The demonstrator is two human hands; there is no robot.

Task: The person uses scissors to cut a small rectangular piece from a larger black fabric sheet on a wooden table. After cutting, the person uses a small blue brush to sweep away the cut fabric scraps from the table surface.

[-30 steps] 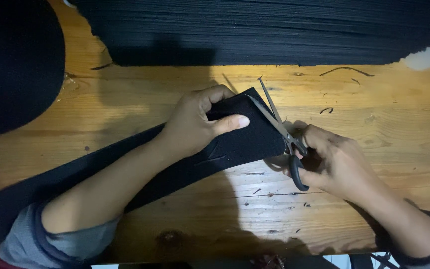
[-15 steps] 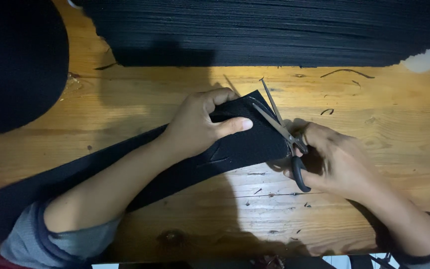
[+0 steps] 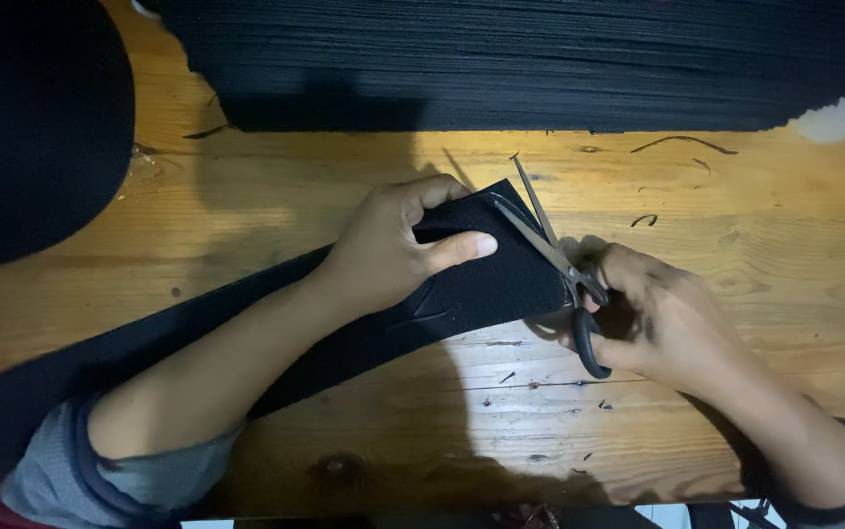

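Left hand [image 3: 388,257] is clamped on the end of the black fabric strip [image 3: 481,284]; thumb lies across the top face pointing toward the scissors [image 3: 555,260], the other fingers curl over the far edge; a firm pinch, not a flat press.

Right hand [image 3: 653,318] is closed through the scissor handles; the black loop shows below the knuckles; blades are parted in a narrow V, tips pointing up and away from the body, crossing the strip's end just off the left thumb tip.

Key relation: the strip's long axis runs from the cut end back down and to the person's left, passing under the left forearm toward the near-left corner of the wooden table [image 3: 755,225]; the blades sit nearly square to that axis, slightly canted; so the fabric lies wholly to the left of the scissors, and the holding hand sits right beside the blades on the fabric side, thumb close to the lower blade.

Right hand is the only one on the tool; left is the nearer hand to the fabric.

Beyond the grips: a tall stack of black sheets [image 3: 501,59] along the far edge; small dark offcuts [image 3: 682,144] scattered near it.
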